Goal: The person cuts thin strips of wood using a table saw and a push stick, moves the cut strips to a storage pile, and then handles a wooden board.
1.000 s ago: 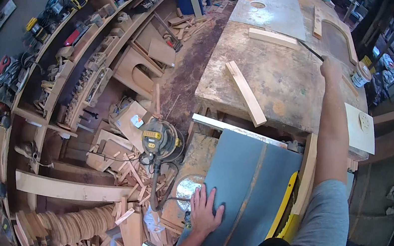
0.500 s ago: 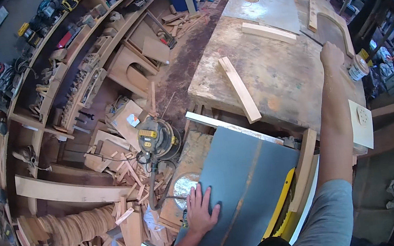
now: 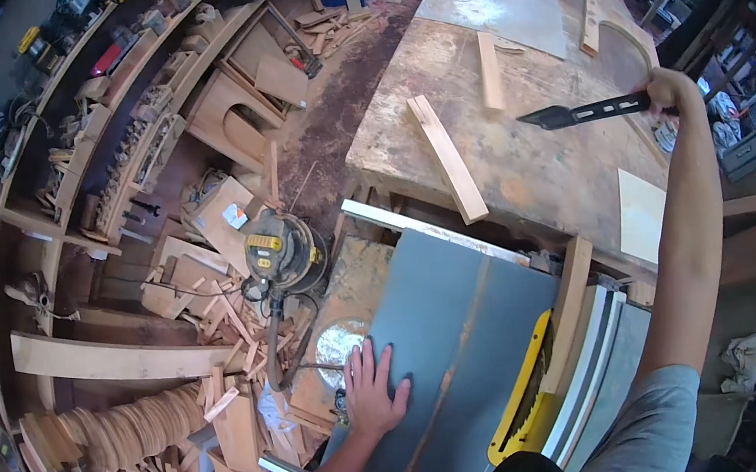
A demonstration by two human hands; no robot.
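Observation:
My left hand (image 3: 376, 396) lies flat with spread fingers on the grey table saw top (image 3: 448, 323), near its left edge. To the right of it, a saw blade's teeth (image 3: 524, 430) show in the yellow insert (image 3: 505, 440). My right arm stretches out over the workbench (image 3: 384, 139), where my right hand (image 3: 671, 88) is closed around the end of a long black slotted tool (image 3: 588, 112). The tool's pointed end faces left, above the bench. Two wooden strips, one nearer (image 3: 450, 163) and one farther (image 3: 491, 75), lie on the bench left of the tool.
A wooden rail (image 3: 568, 315) runs beside the blade. A shop vacuum (image 3: 279, 255) stands left of the saw, among wood offcuts (image 3: 225, 315). Shelves with tools (image 3: 107, 129) line the left side. A pale sheet (image 3: 643, 213) lies at the bench's right edge.
My right hand has moved right and now holds the black tool up over the bench. The farther wooden strip has turned from crosswise to lengthwise. My left hand stays on the saw top.

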